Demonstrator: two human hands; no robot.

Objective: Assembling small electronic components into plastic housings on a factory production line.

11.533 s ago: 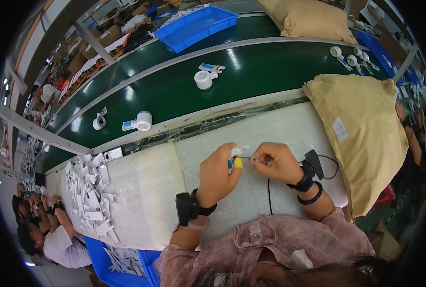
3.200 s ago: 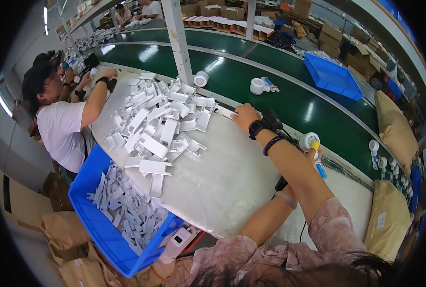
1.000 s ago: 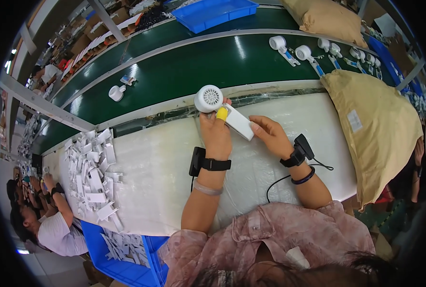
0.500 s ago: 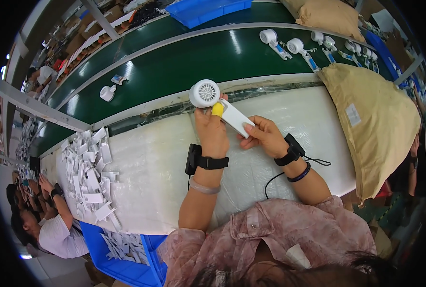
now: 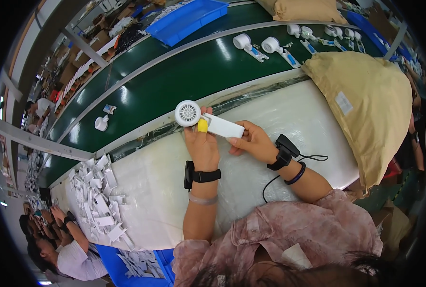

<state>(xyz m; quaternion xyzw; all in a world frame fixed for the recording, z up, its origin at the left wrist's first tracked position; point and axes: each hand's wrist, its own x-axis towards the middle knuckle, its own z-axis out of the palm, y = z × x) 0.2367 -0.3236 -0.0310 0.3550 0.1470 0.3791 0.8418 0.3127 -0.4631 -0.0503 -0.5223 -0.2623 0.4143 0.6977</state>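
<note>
Between my two hands is a white handheld fan (image 5: 225, 127), held above the plastic-covered table (image 5: 148, 177). Its round grille head is at the left and its flat handle slants down to the right. My left hand (image 5: 202, 146) grips it where head and handle meet, with a yellow cover on one finger. At the handle's far end, my right hand (image 5: 255, 143) pinches it between thumb and fingers. The fingers behind the fan are partly hidden.
White plastic pieces (image 5: 100, 198) lie heaped at the table's left, above a blue bin (image 5: 115, 263) of similar parts. Several fan units (image 5: 271, 45) sit on the green conveyor (image 5: 174, 71). A tan sack (image 5: 366, 105) stands at right, a blue tray (image 5: 189, 21) at the back. Another person (image 5: 74, 253) works at left.
In the picture the fan has shifted left and slightly down, its handle now closer to level. Both hands moved with it and keep their hold. The surroundings have shifted as the view turned.
</note>
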